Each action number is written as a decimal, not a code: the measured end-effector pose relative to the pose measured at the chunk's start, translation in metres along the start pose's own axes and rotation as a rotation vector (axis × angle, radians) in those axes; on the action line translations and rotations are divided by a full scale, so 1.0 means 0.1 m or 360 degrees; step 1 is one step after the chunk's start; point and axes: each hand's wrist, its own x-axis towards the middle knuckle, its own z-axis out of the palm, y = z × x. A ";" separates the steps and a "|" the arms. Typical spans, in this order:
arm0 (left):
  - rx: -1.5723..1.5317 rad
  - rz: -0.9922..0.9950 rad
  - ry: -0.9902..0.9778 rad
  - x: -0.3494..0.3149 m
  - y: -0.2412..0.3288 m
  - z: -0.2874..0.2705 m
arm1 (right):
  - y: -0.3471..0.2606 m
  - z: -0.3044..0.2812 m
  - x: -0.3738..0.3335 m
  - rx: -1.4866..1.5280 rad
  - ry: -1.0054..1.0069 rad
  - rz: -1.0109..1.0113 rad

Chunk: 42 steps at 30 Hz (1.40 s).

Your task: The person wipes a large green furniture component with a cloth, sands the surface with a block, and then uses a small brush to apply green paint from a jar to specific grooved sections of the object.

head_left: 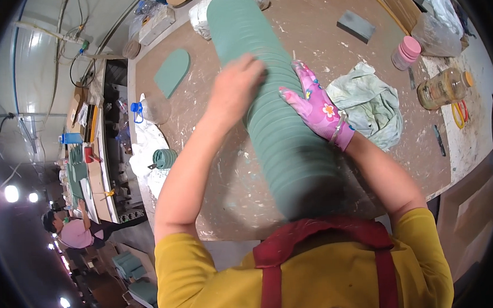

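Overlapping green sheets point(281, 123): lying in a long row down the brown worktable point(226, 195)
Bare left hand point(235, 88): curling over the row's left side, blurring; cannot tell whether its fingers are pinching
Floral-gloved right hand point(322, 111): resting along the right side, thumb spreading from fingers
Stained cloth point(370, 104): lying crumpled beside the glove

Pink flowered glove point(319, 112), apparently plain green stack point(277, 104)
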 end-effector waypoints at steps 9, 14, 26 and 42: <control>0.0118 0.0094 0.0002 0.30 0.17 0.19 | 0.00 0.10 0.03 0.0016 0.0036 -0.0023; 0.0104 -0.0159 0.0018 0.06 0.09 -0.02 | -0.02 0.04 0.00 0.0013 0.0036 -0.0078; -0.0650 -0.1675 0.0738 -1.93 -0.05 0.01 | -0.21 -0.61 -0.23 -0.0681 0.0164 -0.0358; -0.2119 -0.1073 0.0471 -0.95 0.57 0.11 | -0.87 -0.31 0.58 -0.0925 -0.0096 -0.1031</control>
